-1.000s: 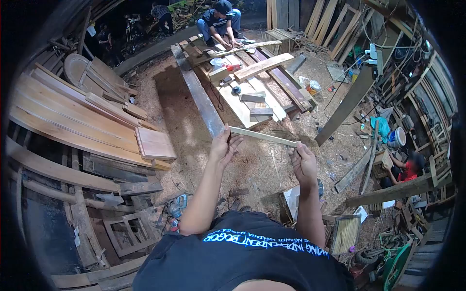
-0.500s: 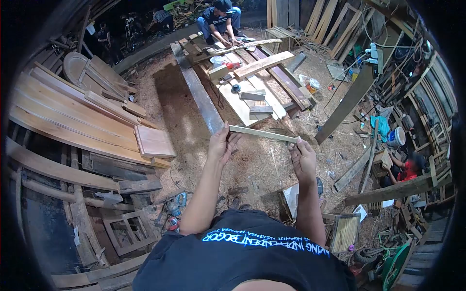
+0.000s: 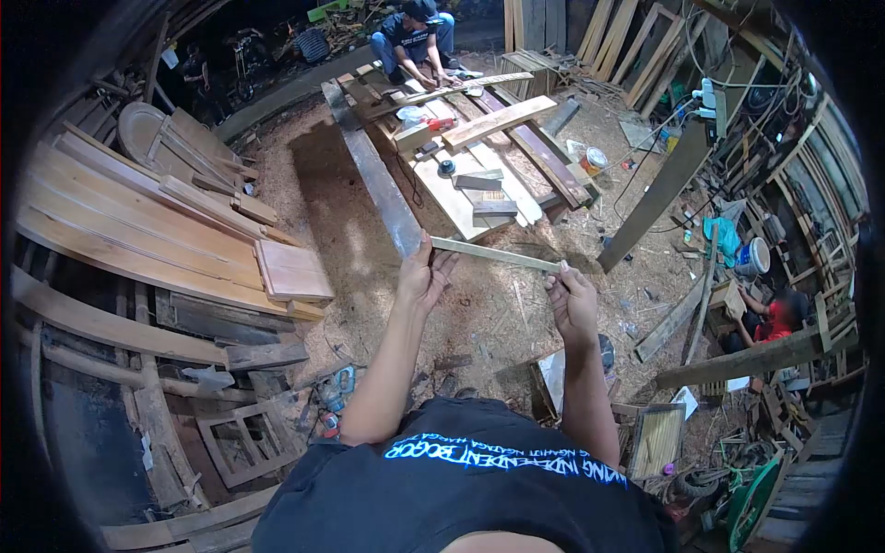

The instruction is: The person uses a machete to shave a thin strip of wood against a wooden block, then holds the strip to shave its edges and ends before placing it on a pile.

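A thin, pale wooden strip (image 3: 498, 253) stretches between my two hands above the floor. My left hand (image 3: 423, 276) pinches its left end with thumb and fingertips, palm turned partly up. At the strip's other end, my right hand (image 3: 573, 297) is closed on it between thumb and fingers. Just beyond my left hand is the near end of a long dark plank (image 3: 383, 184); whether the hand touches it cannot be made out.
Ahead, boards and short blocks lie on a low work surface (image 3: 452, 198), where another person (image 3: 419, 46) crouches. Smooth planks (image 3: 138, 217) are stacked at left. An upright post (image 3: 659, 194) stands at right. A person in red (image 3: 779, 318) sits farther right. Shavings cover the floor (image 3: 369, 323).
Both hands keep hold of the strip. Its right end and my right hand have shifted very slightly left; little else differs.
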Tool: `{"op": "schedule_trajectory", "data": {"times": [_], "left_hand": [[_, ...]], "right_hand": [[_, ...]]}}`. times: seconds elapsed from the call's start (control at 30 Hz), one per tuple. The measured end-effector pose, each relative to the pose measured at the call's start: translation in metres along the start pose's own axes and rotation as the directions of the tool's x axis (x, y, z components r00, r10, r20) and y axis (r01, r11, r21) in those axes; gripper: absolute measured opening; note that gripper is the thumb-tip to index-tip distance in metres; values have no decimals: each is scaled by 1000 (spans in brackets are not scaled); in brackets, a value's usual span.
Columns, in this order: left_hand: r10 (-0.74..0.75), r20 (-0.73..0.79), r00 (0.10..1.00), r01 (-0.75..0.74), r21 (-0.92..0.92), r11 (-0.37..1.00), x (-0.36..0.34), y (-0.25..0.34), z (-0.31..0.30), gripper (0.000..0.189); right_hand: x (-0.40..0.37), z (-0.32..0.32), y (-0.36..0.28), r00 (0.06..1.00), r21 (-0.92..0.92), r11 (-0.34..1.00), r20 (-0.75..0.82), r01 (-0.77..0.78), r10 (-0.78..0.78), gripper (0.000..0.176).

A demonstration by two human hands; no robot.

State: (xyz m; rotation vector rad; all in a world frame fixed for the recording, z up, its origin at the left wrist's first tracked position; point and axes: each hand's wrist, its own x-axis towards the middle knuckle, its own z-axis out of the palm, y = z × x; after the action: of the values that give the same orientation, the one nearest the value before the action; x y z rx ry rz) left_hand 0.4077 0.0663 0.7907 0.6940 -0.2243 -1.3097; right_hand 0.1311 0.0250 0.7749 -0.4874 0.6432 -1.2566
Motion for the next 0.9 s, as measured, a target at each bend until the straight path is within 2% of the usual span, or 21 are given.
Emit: {"op": "schedule_trajectory", "data": {"times": [0.2, 0.27, 0.4, 0.53, 0.67, 0.9], "left_hand": [[11, -22, 1000, -10, 67, 998, 2, 3, -2, 34], [49, -30, 998, -43, 177, 983, 1, 5, -1, 30], [75, -13, 997, -69, 249, 966, -9, 8, 11, 24], [162, -23, 987, -143, 350, 926, -7, 6, 9, 16], [270, 32, 962, -260, 392, 882, -2, 0, 2, 16], [351, 40, 935, -321, 513, 796, -2, -4, 1, 17]], "right_hand": [[0, 6, 0, 997, -35, 999, -59, 39, -41, 10], [1, 7, 1, 995, -38, 997, -78, 61, -64, 10], [2, 7, 5, 986, -42, 990, -100, 133, -137, 13], [-1, 13, 1, 987, -89, 987, -78, 135, -142, 13], [-10, 22, 0, 978, -216, 957, -36, 193, -206, 14], [-12, 14, 5, 958, -458, 854, -12, 249, -286, 14]]}}
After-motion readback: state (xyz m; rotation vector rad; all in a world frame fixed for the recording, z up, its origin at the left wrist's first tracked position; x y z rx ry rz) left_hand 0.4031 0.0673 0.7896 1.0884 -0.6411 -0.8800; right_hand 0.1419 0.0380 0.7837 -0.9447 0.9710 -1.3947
